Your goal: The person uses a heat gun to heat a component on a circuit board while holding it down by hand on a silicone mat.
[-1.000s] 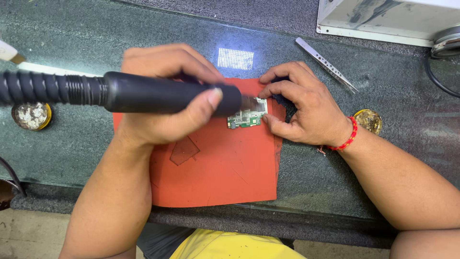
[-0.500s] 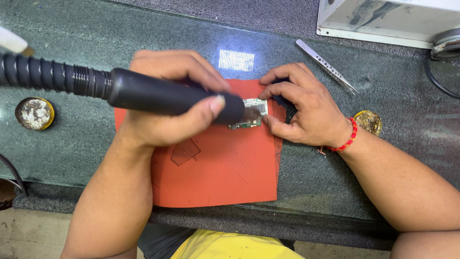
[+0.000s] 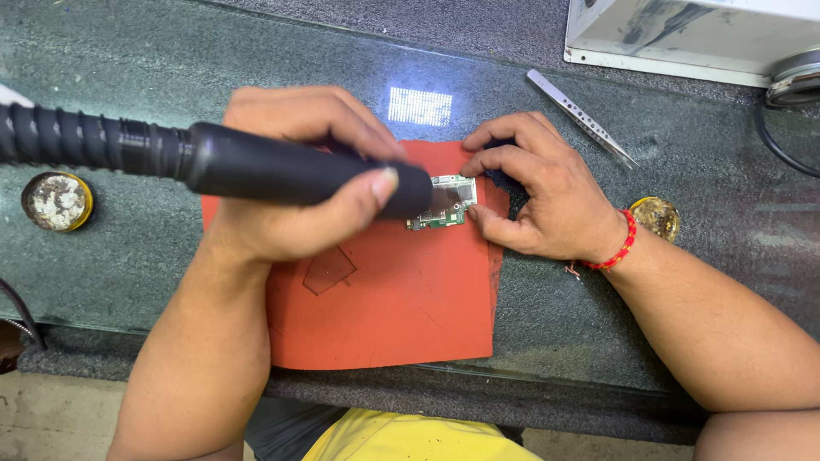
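Note:
My left hand (image 3: 295, 183) grips a thick black hot-air tool handle (image 3: 256, 166) with a ribbed hose running off to the left. Its metal nozzle points at a small green circuit board (image 3: 444, 205) lying on an orange-red silicone mat (image 3: 384, 299). My right hand (image 3: 538, 192), with a red bead bracelet at the wrist, rests on the mat's right edge, fingers closed around a small dark object held against the board's right side. What that dark object is cannot be made out.
Metal tweezers (image 3: 581, 115) lie behind my right hand. A small round tin (image 3: 56, 201) sits at left, another round tin (image 3: 656, 215) by my right wrist. A white box (image 3: 683, 38) and a black cable (image 3: 781, 145) are at the back right. The dark green tabletop (image 3: 128, 68) reflects a lamp.
The tool handle has tilted slightly, its hose end rising toward the left, while the nozzle stays over the board. My right hand has hardly moved.

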